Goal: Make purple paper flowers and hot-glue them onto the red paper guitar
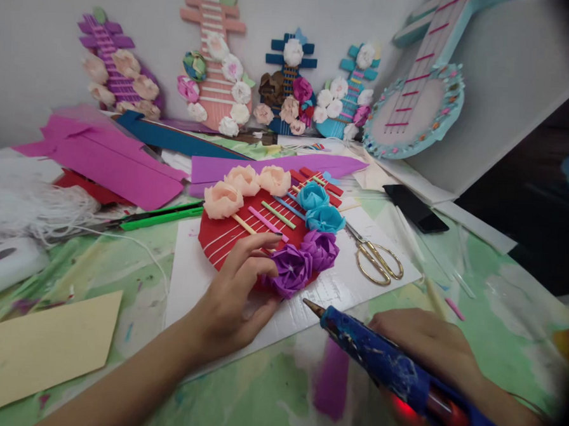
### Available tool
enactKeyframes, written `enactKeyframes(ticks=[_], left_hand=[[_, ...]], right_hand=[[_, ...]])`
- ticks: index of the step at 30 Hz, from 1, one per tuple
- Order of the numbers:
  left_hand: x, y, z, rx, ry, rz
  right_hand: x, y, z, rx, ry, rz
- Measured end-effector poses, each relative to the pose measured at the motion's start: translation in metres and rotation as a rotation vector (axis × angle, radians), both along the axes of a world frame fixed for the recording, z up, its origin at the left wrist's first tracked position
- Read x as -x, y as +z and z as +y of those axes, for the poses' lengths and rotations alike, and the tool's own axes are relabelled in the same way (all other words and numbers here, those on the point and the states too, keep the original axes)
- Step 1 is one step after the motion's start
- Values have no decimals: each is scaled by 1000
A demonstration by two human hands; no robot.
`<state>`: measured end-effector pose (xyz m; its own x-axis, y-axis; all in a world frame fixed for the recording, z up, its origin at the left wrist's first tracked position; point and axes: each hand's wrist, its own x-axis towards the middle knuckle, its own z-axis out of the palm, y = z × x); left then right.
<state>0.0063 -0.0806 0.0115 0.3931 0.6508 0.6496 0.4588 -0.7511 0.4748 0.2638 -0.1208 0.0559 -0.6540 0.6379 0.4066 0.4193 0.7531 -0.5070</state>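
A red lute-shaped craft piece (223, 235) lies on a white board (259, 323), decorated with peach, blue and purple paper flowers and thin coloured strips. My left hand (242, 293) has its fingers closed on the front purple flower (291, 270) at the near edge of the piece. In my right hand (425, 347) is a blue glue gun (377, 354), its metal tip pointing left, just in front of that flower and apart from it. A second purple flower (319, 250) sits behind the first.
Gold-handled scissors (380, 262) lie on the board's right side, with a black phone (416, 208) beyond. White string (60, 204), magenta sheets (110, 156) and a green-handled tool (163, 216) are at left. Yellow card (48, 353) lies front left. Several finished instrument crafts lean against the wall.
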Motion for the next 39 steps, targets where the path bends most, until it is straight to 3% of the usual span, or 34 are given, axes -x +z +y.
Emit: enactKeyframes(ticks=[6,11,18,21,25,29,32,39], left_hand=[[3,3,-1,31,-7,26],[8,5,-2,185,-62,-63],[4,-7,1,305,-102,-268],[1,-12,3,311,-60,-317],[0,-12,5,265,-50,-295],[-1,-5,5,204,-77,-207],[-1,-2,4,226,-100,-170],[2,-1,5,302,-139,-175]], right_hand=[[4,6,-1,-24,-12,-14],[-1,2,-2,-13,-6,-32],[-6,-8,-6,-67,-28,-15],[-6,-14,-8,4,-10,-60],[1,-21,-8,95,21,-67],[7,-23,-6,41,-1,9],[8,-22,-7,38,-62,12],[9,-14,-6,44,-44,-74]])
